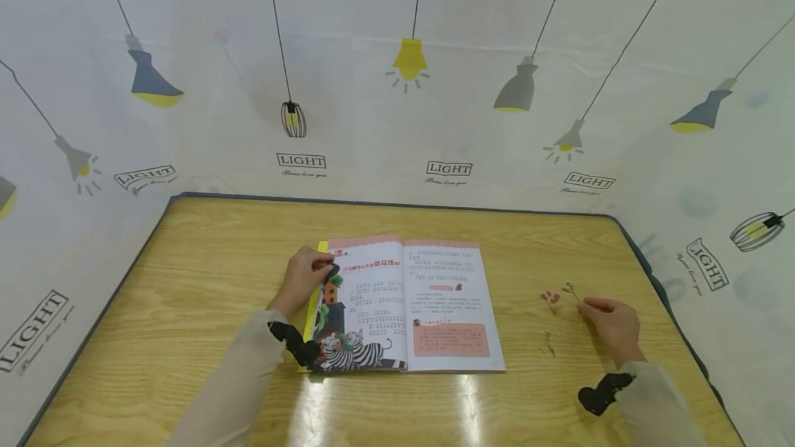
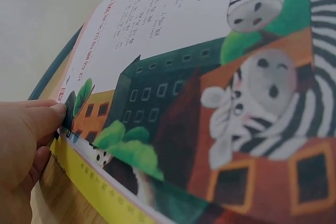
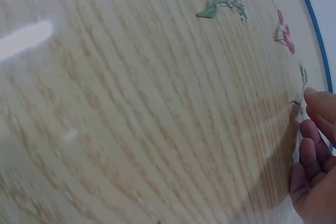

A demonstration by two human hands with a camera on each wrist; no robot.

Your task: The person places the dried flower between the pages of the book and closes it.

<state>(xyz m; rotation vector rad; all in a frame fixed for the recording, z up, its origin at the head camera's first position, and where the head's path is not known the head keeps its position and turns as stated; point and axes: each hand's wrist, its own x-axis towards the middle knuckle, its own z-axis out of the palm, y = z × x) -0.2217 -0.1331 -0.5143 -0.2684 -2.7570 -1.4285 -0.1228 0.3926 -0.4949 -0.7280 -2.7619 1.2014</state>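
Observation:
An open picture book [image 1: 447,302] lies on the table, zebras printed on its left page. At that page's outer edge, my left hand [image 1: 304,278] pinches the paper between thumb and fingers. The left wrist view shows the page [image 2: 157,51] bowed up, with another printed page and a yellow strip [image 2: 100,187] beneath. Right of the book, my right hand [image 1: 611,323] pinches the thin stem of a small green sprig [image 1: 568,288], its tip pointing up and left. Beside it lie a pink dried flower [image 1: 549,299] and a whitish-green sprig [image 1: 547,343].
The wood-grain table [image 1: 186,274] has a dark edge [image 1: 397,203] at the back. Behind it hangs a pale curtain [image 1: 354,88] printed with lamps, which also runs down both sides. Black straps with small devices sit on both wrists.

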